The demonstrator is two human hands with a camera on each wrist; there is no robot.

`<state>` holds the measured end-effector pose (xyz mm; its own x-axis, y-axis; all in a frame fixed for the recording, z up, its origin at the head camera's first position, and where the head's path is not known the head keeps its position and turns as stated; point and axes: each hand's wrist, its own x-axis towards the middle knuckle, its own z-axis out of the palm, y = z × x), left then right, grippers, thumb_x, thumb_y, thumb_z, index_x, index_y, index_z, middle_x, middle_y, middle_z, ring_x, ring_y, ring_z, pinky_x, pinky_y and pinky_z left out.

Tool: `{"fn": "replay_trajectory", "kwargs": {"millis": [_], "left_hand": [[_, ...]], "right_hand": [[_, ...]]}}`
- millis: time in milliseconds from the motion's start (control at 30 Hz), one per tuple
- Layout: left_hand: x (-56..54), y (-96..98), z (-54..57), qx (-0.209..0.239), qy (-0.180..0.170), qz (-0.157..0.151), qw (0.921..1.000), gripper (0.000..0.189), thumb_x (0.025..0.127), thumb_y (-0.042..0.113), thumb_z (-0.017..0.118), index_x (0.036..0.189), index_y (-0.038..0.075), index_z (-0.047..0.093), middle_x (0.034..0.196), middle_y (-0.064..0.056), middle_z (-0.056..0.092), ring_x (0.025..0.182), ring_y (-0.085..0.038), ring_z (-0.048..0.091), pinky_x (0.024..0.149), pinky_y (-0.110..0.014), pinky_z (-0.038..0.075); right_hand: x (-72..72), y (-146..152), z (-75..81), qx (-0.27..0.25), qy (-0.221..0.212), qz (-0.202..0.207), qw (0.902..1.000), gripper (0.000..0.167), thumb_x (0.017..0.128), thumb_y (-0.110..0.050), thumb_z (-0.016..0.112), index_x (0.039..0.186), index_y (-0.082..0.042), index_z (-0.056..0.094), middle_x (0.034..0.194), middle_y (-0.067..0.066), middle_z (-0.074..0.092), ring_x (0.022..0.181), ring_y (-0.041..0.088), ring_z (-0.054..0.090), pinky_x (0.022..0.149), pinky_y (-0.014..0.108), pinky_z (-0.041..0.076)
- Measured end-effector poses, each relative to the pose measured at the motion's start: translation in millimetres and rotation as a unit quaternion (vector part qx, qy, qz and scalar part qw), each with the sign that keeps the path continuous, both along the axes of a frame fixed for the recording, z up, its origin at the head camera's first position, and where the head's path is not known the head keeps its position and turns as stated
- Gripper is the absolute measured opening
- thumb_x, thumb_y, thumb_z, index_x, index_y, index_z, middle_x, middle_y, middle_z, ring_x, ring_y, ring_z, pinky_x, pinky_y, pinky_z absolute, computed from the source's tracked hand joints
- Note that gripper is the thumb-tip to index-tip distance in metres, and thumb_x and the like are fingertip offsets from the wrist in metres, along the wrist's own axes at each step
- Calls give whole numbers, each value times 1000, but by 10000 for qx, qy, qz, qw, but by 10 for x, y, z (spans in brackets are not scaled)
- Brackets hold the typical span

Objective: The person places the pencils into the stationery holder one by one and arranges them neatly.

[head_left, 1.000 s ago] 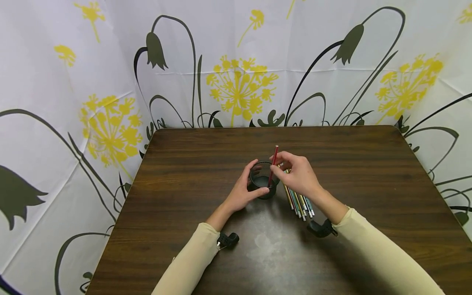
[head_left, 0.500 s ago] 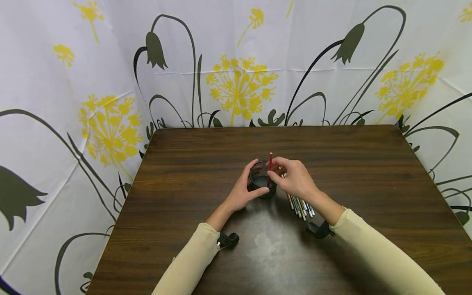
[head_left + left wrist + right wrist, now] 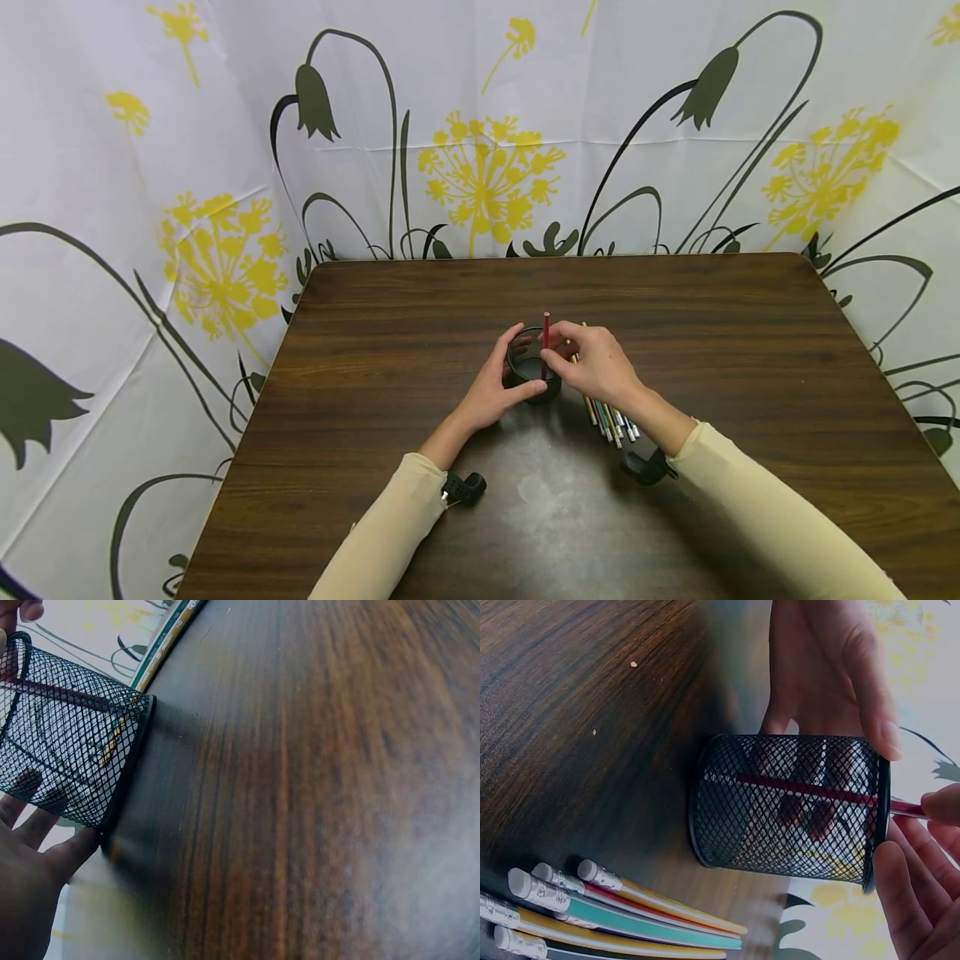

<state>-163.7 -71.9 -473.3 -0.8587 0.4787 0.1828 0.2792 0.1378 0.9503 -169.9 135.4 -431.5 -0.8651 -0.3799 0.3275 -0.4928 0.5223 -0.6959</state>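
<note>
A black mesh pencil cup (image 3: 780,832) stands upright on the table, with my left hand (image 3: 487,392) gripping its left side, fingers behind it and thumb by the near rim. My right hand (image 3: 602,363) pinches a red pencil (image 3: 546,330) near its upper end. Through the mesh in the right wrist view, the pencil reaches down inside the cup, its silver ferrule near the bottom. In the left wrist view, fingers of my left hand (image 3: 34,862) lie against the mesh wall. To the right of the cup, partly under my right hand, lie several pencils (image 3: 611,423) with white erasers toward me.
A dark wood-grain table (image 3: 375,350) bears everything. Behind it hangs a white curtain (image 3: 450,75) with yellow and grey-green flowers. Black wrist cameras (image 3: 465,489) are strapped on both wrists. Small pale crumbs (image 3: 634,664) lie on the tabletop.
My right hand has moved left and slightly down with the red pencil, which now stands lower and more upright in the cup. The left hand and the cup have barely moved.
</note>
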Motion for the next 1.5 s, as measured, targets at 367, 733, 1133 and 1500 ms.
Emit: {"fn": "replay_trajectory", "kwargs": {"millis": [367, 733, 1133, 1500], "left_hand": [[0, -6, 0, -9, -50, -19, 10000, 84, 90, 13, 72, 155, 13, 19, 149, -22, 37, 137, -39, 36, 106, -62, 30], [7, 9, 8, -38, -40, -25, 10000, 84, 90, 12, 71, 155, 13, 18, 150, -20, 37, 138, -36, 35, 105, -61, 31], [5, 4, 8, -31, 19, -58, 10000, 84, 91, 11, 71, 155, 11, 17, 150, -23, 35, 138, -39, 33, 105, -62, 31], [-8, 6, -7, -41, 14, -40, 10000, 83, 91, 12, 70, 155, 12, 18, 150, -21, 36, 138, -38, 33, 105, -62, 31]], "right_hand": [[-65, -33, -9, 27, -106, -206, 9997, 15, 90, -16, 72, 101, -7, 70, 86, -1, 71, 70, 10, 67, 63, 33, 53], [-123, -86, -32, 71, -248, -639, 9976, 17, 90, -16, 72, 104, -7, 72, 90, 2, 72, 72, 15, 69, 65, 36, 55], [-208, -201, -35, 393, -65, -1226, 9917, 19, 88, -17, 73, 102, -4, 74, 83, 2, 72, 66, 13, 65, 59, 33, 52], [-247, -255, -20, 652, -228, -1434, 9873, 24, 89, -17, 71, 107, -1, 73, 80, 5, 72, 62, 13, 65, 55, 32, 52]]}}
